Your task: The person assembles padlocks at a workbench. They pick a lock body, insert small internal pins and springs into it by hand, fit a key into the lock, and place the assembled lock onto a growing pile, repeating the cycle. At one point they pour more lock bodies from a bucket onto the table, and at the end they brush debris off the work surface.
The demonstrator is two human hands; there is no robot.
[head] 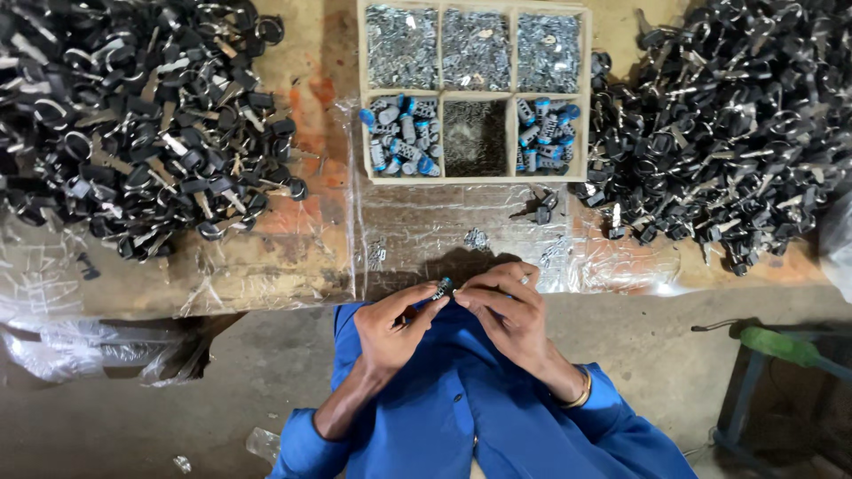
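Looking down from the head camera, I see both hands meeting at the lower centre of the view, just off the near edge of the desk (302, 80). The left hand (393, 330) is closed to a pinch, thumb and forefinger gripping a small grey cylinder (442, 288) with a blue end. The cylinder sits between the two hands, at 1 o'clock from the left hand. The right hand (506, 310) is curled, its fingertips touching the cylinder from the 3 o'clock side; I cannot tell whether it has hold of anything else.

At 12 o'clock from the hands, a wooden tray (475, 91) of six compartments rests on the desk. Its three far compartments hold small silver metal parts. The near left and near right compartments hold more grey cylinders with blue ends; the near middle one holds fine dark parts.

A pile of black-headed keys (133, 115) lies at 10 o'clock, and a second pile (719, 124) at 2 o'clock. Clear plastic sheet (426, 231) covers the desk between tray and hands. A green-handled tool (781, 344) lies at 3 o'clock, well apart.
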